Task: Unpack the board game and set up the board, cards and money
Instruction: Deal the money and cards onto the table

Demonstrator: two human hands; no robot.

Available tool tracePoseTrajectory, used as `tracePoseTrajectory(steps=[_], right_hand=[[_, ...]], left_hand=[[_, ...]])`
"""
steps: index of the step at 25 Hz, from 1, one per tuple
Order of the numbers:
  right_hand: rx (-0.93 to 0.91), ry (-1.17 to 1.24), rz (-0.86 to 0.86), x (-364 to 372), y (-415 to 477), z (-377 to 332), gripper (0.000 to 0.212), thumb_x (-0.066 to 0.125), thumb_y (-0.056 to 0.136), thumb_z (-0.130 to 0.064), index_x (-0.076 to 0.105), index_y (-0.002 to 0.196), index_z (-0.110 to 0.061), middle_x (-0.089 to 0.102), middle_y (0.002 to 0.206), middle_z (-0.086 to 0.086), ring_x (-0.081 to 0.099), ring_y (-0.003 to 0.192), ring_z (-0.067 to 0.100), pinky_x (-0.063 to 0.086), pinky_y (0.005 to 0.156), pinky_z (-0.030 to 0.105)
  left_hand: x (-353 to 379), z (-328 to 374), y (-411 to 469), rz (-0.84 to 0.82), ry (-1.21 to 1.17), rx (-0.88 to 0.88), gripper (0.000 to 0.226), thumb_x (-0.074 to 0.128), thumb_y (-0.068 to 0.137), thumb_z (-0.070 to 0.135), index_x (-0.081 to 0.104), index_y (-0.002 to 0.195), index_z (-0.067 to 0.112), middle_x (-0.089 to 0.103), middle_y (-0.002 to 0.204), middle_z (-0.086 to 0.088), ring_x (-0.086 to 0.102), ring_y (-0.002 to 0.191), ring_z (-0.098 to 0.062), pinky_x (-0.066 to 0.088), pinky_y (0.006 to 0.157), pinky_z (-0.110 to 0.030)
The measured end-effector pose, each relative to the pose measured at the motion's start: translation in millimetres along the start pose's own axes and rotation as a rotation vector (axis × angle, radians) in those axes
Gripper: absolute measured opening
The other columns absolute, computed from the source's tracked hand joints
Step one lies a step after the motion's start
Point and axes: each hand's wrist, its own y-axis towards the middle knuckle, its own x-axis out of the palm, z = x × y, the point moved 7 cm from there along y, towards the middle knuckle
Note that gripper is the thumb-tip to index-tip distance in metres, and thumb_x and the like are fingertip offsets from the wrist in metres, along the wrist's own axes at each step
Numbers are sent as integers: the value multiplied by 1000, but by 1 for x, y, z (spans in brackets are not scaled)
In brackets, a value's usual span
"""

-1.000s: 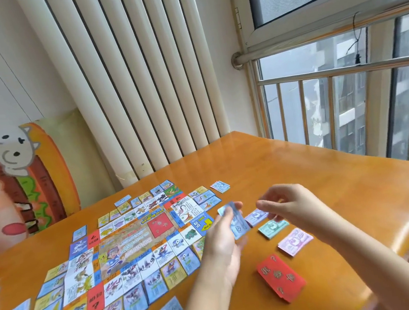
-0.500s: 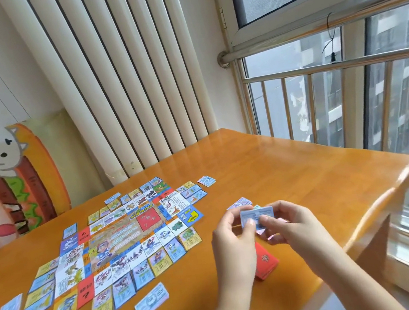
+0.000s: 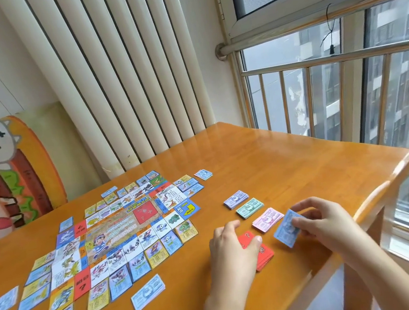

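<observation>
counts: 1 board [image 3: 109, 231] lies flat on the table [image 3: 303, 168], ringed by small cards [image 3: 159, 254] on all four sides. they are too many and too blurred to count.
3 money stacks sit in a diagonal row at 3 o'clock of the board: purple stack [image 3: 236, 199], green stack [image 3: 250, 208], pink stack [image 3: 268, 219]. they are close together but apart.
1 blue 500 stack [image 3: 148, 293] is at 6 o'clock of the board. 1 small blue stack [image 3: 203, 174] is at 1 o'clock of it.
1 red deck [image 3: 263, 255] is at 4 o'clock of the board, near the table's front edge.
1 blue stack [image 3: 285, 231] is in hand, just at 4 o'clock of the pink stack and 3 o'clock of the red deck.

hands: left hand [image 3: 231, 246] is palm down over the red deck, fingers curled over its far edge, thumb at its right side, gripping it. the deck is on the table.
right hand [image 3: 319, 218] pinches the blue stack between thumb and fingertips. the stack is tilted; cannot tell if its low corner touches the table.
</observation>
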Motion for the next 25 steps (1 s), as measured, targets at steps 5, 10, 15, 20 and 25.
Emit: tracePoseTrajectory(steps=[5, 10, 15, 20, 25], right_hand=[[-27, -206, 102, 4, -1, 2, 13, 64, 84, -7, 60, 88, -20, 66, 69, 2, 59, 57, 14, 49, 57, 29], [-142, -457, 171, 10, -5, -6, 20, 59, 87, -11, 57, 105, -19, 53, 100, -2, 49, 84, 14, 34, 69, 24], [-401, -476, 29, 25, -23, -27, 23, 62, 85, -9, 63, 96, -29, 55, 96, -10, 54, 74, 8, 37, 68, 18], [-611, -575, -458, 67, -58, -34, 24, 64, 88, -28, 65, 111, -36, 59, 116, -25, 53, 99, -10, 40, 87, 9], [-703, -552, -732, 117, -91, -28, 75, 74, 75, -50, 39, 141, -41, 25, 141, -32, 26, 132, -15, 16, 101, -1]], left_hand=[[17, -18, 4, -178, 193, -53, 92, 64, 72, 66, 27, 146, 25, 34, 141, 4, 28, 130, -18, 26, 110, -31], [23, -16, 3, -220, 261, -4, 92, 67, 68, 67, 31, 143, 27, 33, 135, 5, 28, 128, -18, 28, 108, -34], [20, -16, -3, -256, 247, 8, 75, 67, 73, 59, 38, 135, 28, 37, 128, 3, 32, 124, -18, 33, 105, -32], [-11, -43, -28, -139, 298, 34, 61, 62, 71, 58, 42, 122, 32, 36, 110, 8, 34, 109, -12, 34, 97, -24], [-43, -69, -53, -130, 189, 16, 58, 69, 69, 50, 39, 116, 35, 39, 110, 14, 40, 110, -7, 36, 94, -22]])
